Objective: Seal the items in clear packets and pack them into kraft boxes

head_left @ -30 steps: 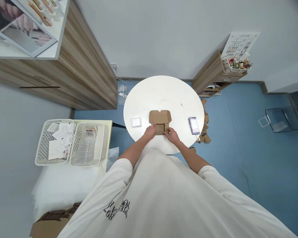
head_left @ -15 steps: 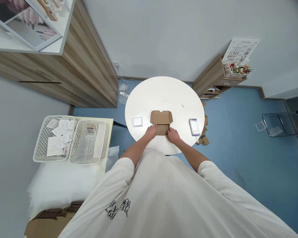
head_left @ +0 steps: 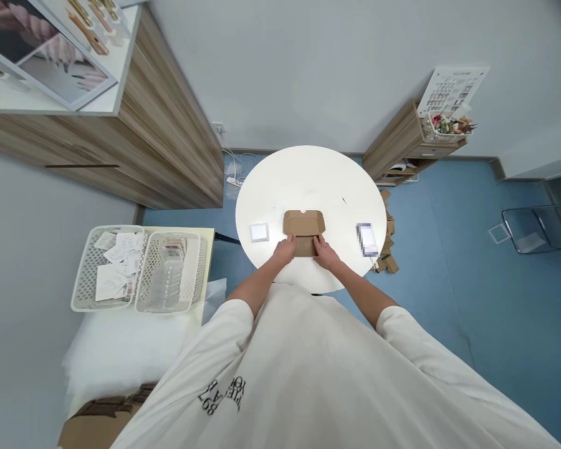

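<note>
The box (head_left: 303,223) is matt cardboard, the tabletop (head_left: 303,171) smooth, the cabinet (head_left: 172,131) wood-grained.

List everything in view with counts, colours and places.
Round table: one, white, centre
Cardboard box: one, brown, on table
Flat rectangle: one, white, table's left
Blurred item: one, violet-white, table's right
Perforated baskets: two, white, left
Papers: several, white, left basket
Cartons: several, brown, right of table
Picture frame: one, white, upper left
Cabinets: two, brown, left and right
Flower basket: one, white, right cabinet
Printed board: one, white, upper right
Metal frame: one, silver, far right
Shirt: one, white, bottom centre
Left hand: one, bare, box's left
Right hand: one, bare, box's right
</note>
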`<state>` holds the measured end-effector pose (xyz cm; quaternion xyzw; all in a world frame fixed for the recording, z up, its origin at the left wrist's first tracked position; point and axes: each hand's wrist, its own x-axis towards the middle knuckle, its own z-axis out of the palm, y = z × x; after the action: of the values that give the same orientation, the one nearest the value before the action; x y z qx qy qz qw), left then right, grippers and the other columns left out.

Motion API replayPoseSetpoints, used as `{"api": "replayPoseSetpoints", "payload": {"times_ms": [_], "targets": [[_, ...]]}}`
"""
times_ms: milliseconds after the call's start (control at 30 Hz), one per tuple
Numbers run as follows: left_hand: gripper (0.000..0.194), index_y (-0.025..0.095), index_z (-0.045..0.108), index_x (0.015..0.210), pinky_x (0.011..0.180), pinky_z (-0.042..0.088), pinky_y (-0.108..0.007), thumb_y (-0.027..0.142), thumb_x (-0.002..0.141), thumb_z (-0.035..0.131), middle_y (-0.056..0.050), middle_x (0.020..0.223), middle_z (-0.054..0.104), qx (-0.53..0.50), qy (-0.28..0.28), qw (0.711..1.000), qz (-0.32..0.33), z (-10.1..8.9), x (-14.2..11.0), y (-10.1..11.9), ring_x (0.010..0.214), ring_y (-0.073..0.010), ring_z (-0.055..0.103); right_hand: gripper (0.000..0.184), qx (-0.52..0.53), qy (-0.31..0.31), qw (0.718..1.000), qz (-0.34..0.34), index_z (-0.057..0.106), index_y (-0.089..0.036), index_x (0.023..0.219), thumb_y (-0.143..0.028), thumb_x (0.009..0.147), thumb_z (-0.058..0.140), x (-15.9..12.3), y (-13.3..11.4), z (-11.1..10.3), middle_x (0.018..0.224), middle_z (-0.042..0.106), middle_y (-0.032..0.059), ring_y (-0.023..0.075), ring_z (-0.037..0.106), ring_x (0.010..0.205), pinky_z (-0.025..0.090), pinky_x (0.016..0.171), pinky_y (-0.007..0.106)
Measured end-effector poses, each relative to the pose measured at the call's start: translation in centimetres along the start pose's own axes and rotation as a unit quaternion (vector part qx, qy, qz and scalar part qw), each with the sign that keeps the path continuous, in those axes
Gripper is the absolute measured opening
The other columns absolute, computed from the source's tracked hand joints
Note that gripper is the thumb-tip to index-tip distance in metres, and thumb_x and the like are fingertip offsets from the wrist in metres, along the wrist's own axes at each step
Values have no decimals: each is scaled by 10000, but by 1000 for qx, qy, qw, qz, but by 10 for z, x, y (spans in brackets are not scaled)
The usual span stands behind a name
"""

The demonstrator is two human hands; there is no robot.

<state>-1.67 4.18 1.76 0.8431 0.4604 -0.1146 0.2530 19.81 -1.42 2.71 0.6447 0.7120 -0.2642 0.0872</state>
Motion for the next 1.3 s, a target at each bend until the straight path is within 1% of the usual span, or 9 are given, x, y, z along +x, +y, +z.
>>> {"api": "replayPoseSetpoints", "payload": {"times_ms": [300, 467, 533, 600, 700, 767, 967, 1100, 1300], "targets": [[864, 192, 254, 1547, 913, 482, -420, 216, 813, 709, -202, 1506, 381, -7, 0, 1000, -9, -4, -4, 3, 1149, -331, 596, 918, -21, 1, 1000, -13, 161, -186, 1596, -210, 839, 679, 17, 4, 4, 1629, 230, 198, 358, 547, 1165, 483, 985, 482], [540, 217, 346, 1493, 1028, 454, -422, 254, 974, 492, -150, 1498, 430, -47, 108, 993, -23, -16, -19, -26, 1261, -294, 537, 927, 8, -1, 1000, -9, 172, -205, 1600, -176, 825, 678, 17, 4, 2, 1622, 245, 187, 360, 558, 1150, 484, 977, 488], [480, 197, 378, 1463, 1055, 447, -423, 269, 995, 457, -163, 1475, 451, -56, 158, 981, -93, -22, -24, -47, 1298, -297, 511, 920, 25, 1, 1000, -9, 186, -218, 1599, -175, 828, 687, 15, 4, 0, 1613, 258, 182, 362, 555, 1158, 479, 978, 482], [445, 189, 404, 1425, 1045, 460, -440, 299, 997, 463, -174, 1436, 484, -88, 187, 955, -213, -26, -25, -71, 1311, -311, 504, 918, 28, 0, 1000, -11, 194, -229, 1599, -174, 831, 693, 14, 4, -2, 1604, 272, 174, 357, 556, 1156, 478, 978, 470], [452, 178, 442, 1356, 976, 503, -457, 411, 976, 521, -193, 1398, 519, -218, 184, 859, -424, -26, -19, -104, 1254, -338, 559, 933, 5, -5, 1000, -13, 169, -232, 1606, -173, 833, 687, 12, 3, -5, 1603, 273, 166, 338, 562, 1142, 488, 964, 448], [515, 161, 452, 1331, 923, 529, -429, 457, 934, 593, -204, 1363, 550, -306, 149, 805, -485, -23, -11, -119, 1210, -340, 601, 946, -22, -11, 1000, -14, 147, -223, 1610, -168, 832, 683, 12, 2, -7, 1606, 265, 167, 324, 566, 1127, 496, 949, 430], [617, 167, 498, 1267, 901, 533, -400, 313, 754, 809, -193, 1307, 604, -391, 143, 768, -487, -6, 1, -135, 1203, -351, 618, 964, -59, -20, 998, -8, 109, -224, 1617, -145, 837, 670, 11, -3, -10, 1597, 267, 169, 314, 570, 1095, 503, 917, 411], [458, 172, 579, 1072, 808, 533, -379, 263, 709, 842, -163, 1137, 673, -440, 142, 747, -477, -5, 1, -138, 1073, -331, 668, 979, -49, -21, 999, -4, 78, -241, 1628, -134, 840, 649, 11, -4, -10, 1598, 267, 165, 321, 562, 1101, 500, 924, 427], [277, 201, 570, 830, 814, 513, -371, 238, 714, 819, -83, 936, 687, -442, 155, 781, -414, -12, -8, -135, 973, -288, 675, 1008, -10, -15, 1000, 0, 87, -263, 1635, -108, 822, 663, 10, -3, -10, 1599, 273, 155, 338, 546, 1132, 481, 939, 439]]}}
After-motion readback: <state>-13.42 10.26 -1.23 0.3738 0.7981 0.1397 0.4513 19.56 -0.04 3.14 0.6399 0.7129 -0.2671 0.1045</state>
